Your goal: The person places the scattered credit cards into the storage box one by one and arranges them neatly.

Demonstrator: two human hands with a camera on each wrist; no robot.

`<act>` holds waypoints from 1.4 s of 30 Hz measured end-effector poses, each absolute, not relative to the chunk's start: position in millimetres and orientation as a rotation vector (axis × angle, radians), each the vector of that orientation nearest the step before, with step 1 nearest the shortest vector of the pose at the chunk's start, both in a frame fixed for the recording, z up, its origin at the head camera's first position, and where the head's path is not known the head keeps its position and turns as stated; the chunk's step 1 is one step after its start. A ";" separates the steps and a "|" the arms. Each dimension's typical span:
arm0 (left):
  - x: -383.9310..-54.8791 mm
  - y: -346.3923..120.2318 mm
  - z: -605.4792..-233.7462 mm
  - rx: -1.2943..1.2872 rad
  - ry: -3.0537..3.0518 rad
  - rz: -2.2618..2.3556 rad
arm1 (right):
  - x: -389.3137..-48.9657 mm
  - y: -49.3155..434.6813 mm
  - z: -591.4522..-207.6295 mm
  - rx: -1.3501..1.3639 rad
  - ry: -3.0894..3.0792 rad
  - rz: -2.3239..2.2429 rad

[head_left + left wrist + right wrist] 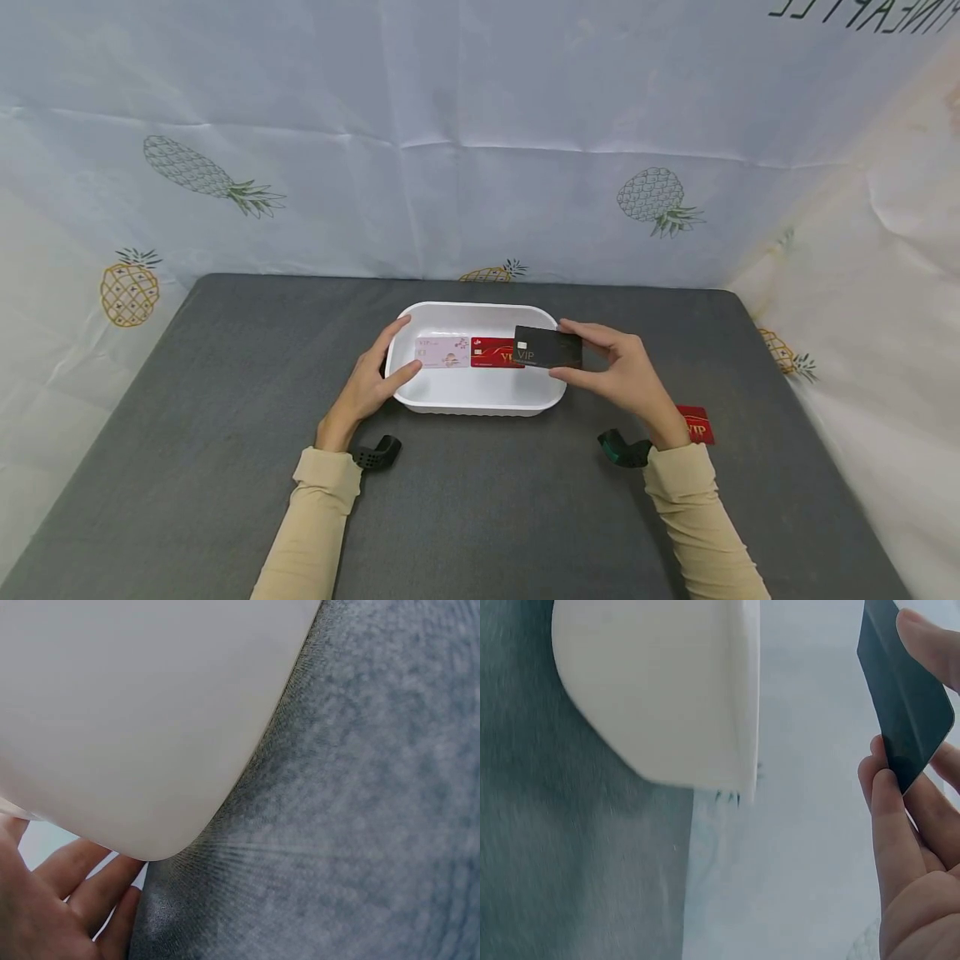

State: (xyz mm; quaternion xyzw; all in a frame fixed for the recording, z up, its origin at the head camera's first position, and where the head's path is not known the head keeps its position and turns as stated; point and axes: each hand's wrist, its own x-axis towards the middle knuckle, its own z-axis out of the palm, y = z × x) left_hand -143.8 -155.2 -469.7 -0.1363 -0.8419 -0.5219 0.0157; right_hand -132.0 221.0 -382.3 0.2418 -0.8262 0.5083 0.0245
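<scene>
A white plastic tray (480, 393) sits in the middle of the table. My left hand (369, 385) grips its left end, thumb over the rim and fingers along the outer side; in the left wrist view the fingers (94, 889) show beyond the tray's corner. Between thumb and fingers my right hand (618, 367) pinches a black VIP card (551, 350), raised at the tray's right end. Inside the tray lie a pink VIP card (441, 352) and, to its right, a red VIP card (491, 352), whose right end the black card partly covers.
Another red VIP card (697, 425) lies on the dark grey tabletop (495, 500) beside the right wrist, which partly hides it. Both wrists wear a black device. A pale cloth (450, 208) with printed pineapples hangs behind the table and along its sides.
</scene>
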 end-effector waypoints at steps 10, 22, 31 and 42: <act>-143.7 -154.9 -469.3 -0.431 -2.619 -1.616 | -131.4 190.3 -389.6 0.794 -2.618 1.531; -143.4 -154.2 -468.7 -0.422 -2.626 -1.600 | -137.3 154.4 -402.1 0.854 -2.654 1.619; -144.0 -154.8 -469.4 -0.416 -2.630 -1.596 | -145.7 130.9 -409.7 0.996 -2.649 1.573; -143.2 -153.9 -467.1 -0.404 -2.646 -1.615 | -151.0 112.5 -414.6 1.067 -2.711 1.441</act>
